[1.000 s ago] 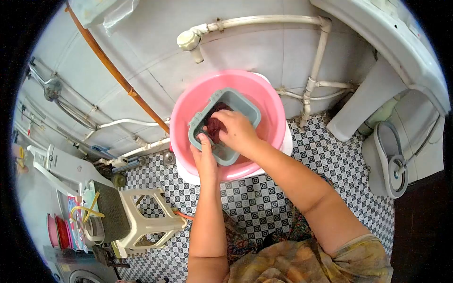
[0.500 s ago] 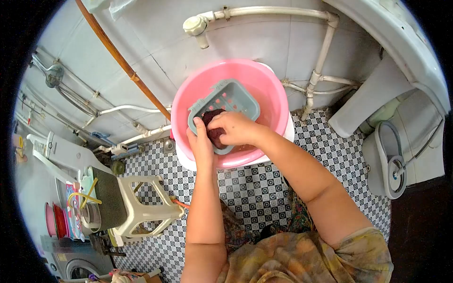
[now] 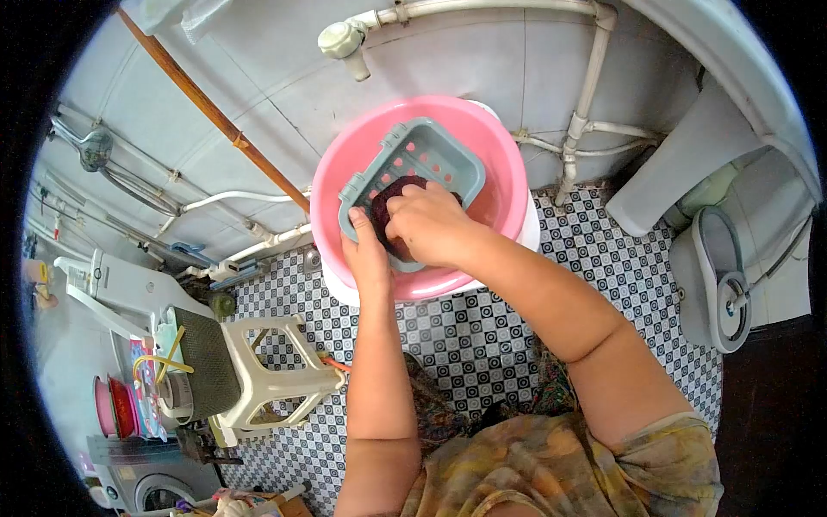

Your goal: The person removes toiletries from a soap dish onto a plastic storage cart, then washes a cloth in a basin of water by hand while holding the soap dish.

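Over the pink basin (image 3: 330,185) a grey-blue plastic basket (image 3: 457,164) with round holes in its bottom is tilted. My left hand (image 3: 369,258) is closed on the basket's near left edge, thumb over the rim. Inside the basket, my right hand (image 3: 428,226) presses a dark maroon cloth (image 3: 398,191) against the inner side, its fingers bent over it. Part of the cloth is hidden under the right hand. Some water shows in the basin at the right of the basket.
A wooden pole (image 3: 207,103) leans against the tiled wall. Above the basin is a white tap (image 3: 343,41) on a pipe. At left stands a cream plastic stool (image 3: 276,332); at right, a grey bucket (image 3: 698,293) near the sink pedestal (image 3: 672,159).
The basket has shifted slightly up and right in view, showing more of its holes. My right hand has moved with the cloth further up inside it. My left hand keeps its hold.
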The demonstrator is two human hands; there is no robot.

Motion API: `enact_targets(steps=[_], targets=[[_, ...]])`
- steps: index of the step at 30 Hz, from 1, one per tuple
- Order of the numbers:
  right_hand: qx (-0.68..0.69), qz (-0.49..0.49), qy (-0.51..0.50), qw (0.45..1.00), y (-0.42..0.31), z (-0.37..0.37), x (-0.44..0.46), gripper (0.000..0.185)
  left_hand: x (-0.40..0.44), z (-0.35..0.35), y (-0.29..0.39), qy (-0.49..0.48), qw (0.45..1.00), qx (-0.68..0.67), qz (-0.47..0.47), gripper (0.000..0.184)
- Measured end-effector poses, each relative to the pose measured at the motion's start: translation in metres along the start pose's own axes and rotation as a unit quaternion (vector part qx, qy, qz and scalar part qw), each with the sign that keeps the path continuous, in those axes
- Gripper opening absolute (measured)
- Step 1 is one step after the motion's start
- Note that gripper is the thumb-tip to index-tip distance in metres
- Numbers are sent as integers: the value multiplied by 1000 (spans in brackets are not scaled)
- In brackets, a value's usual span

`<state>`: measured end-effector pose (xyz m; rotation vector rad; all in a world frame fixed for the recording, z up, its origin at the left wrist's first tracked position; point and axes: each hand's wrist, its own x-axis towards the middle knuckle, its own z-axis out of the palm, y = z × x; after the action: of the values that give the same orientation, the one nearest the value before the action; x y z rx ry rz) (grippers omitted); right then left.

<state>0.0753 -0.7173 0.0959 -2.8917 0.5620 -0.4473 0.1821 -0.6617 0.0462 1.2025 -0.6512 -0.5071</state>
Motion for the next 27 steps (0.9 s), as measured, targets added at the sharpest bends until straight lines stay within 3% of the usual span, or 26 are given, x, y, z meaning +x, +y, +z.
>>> enact_targets(steps=[11,14,19,21,27], targets=[[2,24,11,1000,4,-8,0,17,0,-2,9,-10,998,36,43,38],[1,34,18,999,11,-4,2,18,-2,-3,16,-3,999,45,13,37],[-44,53,61,996,13,-3,1,13,0,-8,15,-1,997,62,40,36],[-63,58,88,993,17,-3,1,11,-1,-13,23,-30,999,46,6,46],[-120,74,115,983,20,-9,-3,9,9,-23,17,-16,994,107,6,46]])
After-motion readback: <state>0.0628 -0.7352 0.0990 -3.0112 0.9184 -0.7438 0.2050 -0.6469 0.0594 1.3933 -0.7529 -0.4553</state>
